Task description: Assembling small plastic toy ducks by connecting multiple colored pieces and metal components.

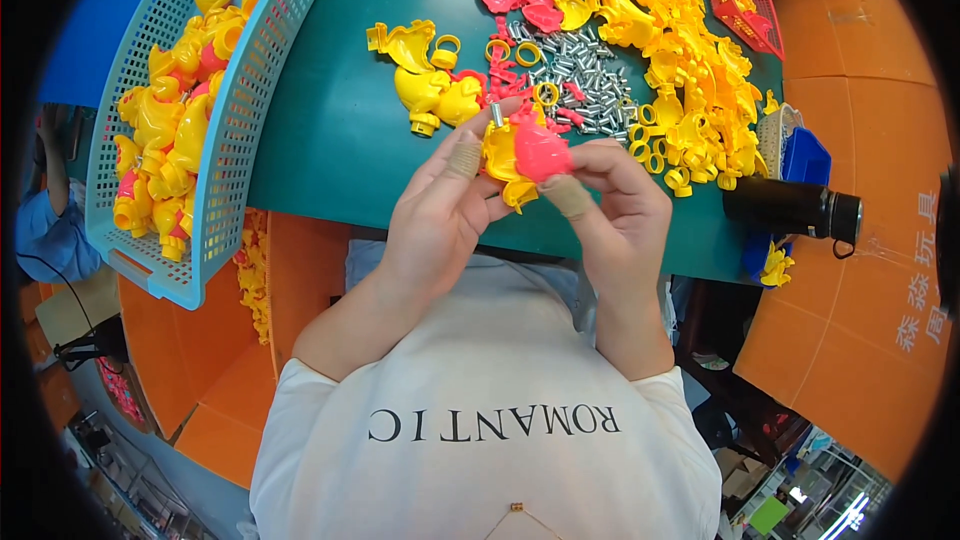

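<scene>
Over the front of the green table, my left hand (432, 215) grips a yellow plastic toy shell (497, 155) between thumb and fingers. A small silver metal cylinder (496, 115) stands up at the shell's upper left, next to my left fingertips. Against the shell lies a rounded pink plastic piece (541, 152), pinched by my right hand (622, 208). Tape wraps both thumbs. Just beyond my left hand are assembled-looking yellow toy bodies (422, 90), yellow rings (528, 54) and small pink parts (498, 70). The inner side of the held shell is partly hidden by my fingers.
A blue basket (262, 70) of yellow-and-pink toys stands at the left. Silver cylinders (590, 75) and a heap of yellow shells (700, 90) cover the far right. A black bottle (790, 210) lies at the right edge, near a red basket (755, 25) and orange cardboard (850, 140).
</scene>
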A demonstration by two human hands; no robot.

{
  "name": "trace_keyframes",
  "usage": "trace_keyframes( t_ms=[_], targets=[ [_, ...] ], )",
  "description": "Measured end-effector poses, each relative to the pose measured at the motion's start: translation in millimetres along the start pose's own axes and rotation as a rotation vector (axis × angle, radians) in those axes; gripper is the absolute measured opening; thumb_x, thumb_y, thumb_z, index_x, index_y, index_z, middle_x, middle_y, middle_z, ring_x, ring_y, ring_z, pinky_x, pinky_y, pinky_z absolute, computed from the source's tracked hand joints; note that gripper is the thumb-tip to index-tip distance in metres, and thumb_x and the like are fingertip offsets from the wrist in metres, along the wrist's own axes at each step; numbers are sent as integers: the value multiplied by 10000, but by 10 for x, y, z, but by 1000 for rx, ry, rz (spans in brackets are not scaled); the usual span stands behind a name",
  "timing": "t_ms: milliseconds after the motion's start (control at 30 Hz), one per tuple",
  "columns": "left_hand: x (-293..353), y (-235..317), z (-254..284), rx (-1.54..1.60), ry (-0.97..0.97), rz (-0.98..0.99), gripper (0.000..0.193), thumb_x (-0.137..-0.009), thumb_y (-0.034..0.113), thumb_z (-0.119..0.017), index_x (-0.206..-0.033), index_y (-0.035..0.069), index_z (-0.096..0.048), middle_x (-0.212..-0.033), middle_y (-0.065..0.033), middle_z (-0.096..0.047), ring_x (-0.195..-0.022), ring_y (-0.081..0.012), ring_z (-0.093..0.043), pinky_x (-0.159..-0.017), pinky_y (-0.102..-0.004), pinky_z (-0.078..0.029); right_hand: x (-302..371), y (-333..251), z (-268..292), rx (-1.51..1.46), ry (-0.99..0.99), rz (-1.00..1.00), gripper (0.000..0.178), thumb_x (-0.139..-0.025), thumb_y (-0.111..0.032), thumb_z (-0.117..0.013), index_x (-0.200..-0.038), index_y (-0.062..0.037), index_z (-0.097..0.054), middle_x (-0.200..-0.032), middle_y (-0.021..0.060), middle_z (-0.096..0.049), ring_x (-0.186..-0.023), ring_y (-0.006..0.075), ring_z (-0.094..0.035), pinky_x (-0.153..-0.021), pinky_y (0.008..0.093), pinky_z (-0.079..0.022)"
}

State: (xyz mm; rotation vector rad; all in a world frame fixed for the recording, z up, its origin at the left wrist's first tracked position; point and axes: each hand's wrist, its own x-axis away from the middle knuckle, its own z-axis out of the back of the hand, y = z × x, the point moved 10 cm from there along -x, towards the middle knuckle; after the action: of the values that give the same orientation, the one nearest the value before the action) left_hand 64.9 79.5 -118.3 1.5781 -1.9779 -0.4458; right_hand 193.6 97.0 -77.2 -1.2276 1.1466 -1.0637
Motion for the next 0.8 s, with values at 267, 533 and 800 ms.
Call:
trace_keyframes(
  t_ms=[267,533,800],
  targets=[
    [98,-191,78,-31,-19,105,491,-1008,295,-411,-1396,-2,-356,-1261,-139,-533,-1104,-200,-577,-909,-329,-486,180,176,-50,-9,-12,-23,156,-748,-30,-740,-893,5,-693,-790,51,-594,-780,123,-515,-708,256,-423],
    [124,-279,97,51,-33,195,482,-1002,290,-434,-1381,-3,-383,-1211,-115,-565,-1051,-177,-592,-875,-328,-494,264,96,-80,135,-100,90,141,-737,10,-719,-865,52,-678,-760,55,-569,-747,126,-487,-654,233,-389],
    [116,-464,-124,164,-71,380,454,-1002,268,-436,-1366,-2,-411,-1178,-105,-583,-1015,-159,-602,-863,-327,-505,352,-116,56,351,-171,313,167,-705,-17,-763,-852,13,-688,-748,33,-624,-721,156,-458,-626,267,-363]
  ],
)
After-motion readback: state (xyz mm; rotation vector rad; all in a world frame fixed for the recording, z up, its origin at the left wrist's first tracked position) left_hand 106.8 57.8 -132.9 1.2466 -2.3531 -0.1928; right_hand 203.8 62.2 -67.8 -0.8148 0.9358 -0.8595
